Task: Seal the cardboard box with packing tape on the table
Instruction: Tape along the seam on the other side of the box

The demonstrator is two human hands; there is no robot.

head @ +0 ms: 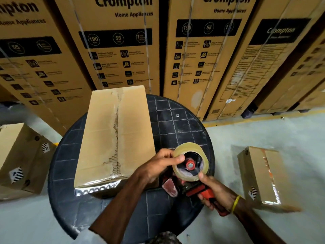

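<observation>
- In the head view, a round dark table (184, 124) with a grid pattern on its top stood on a pale floor.
- The cardboard box (116, 134) lay on the left half of the table, its long side running from the near edge toward the far edge, where it reached a little over the rim.
- A strip of clear tape with wrinkles ran along the middle seam of the box top, and shiny tape also covered the near side of the box.
- The tape dispenser (193, 180), red and black, was held above the near right part of the table, just beside the near right corner of the box.
- A roll of clear packing tape (190, 162) sat on the dispenser, with a red hub in its centre.
- The left hand (158, 166) was closed on the left rim of the roll, the thumb pressing on its face.
- The right hand (216, 192) was wrapped around the red handle of the dispenser, and its thumb touched the lower edge of the roll. A yellow band (235, 203) was on this wrist.
- A smaller taped box (263, 175) lay on the floor to the right of the table, and another brown box (21, 155) stood on the floor to the left.
- Behind the table, tall cartons (123, 46) printed with "Crompton Home Appliances" stood in a row.
</observation>
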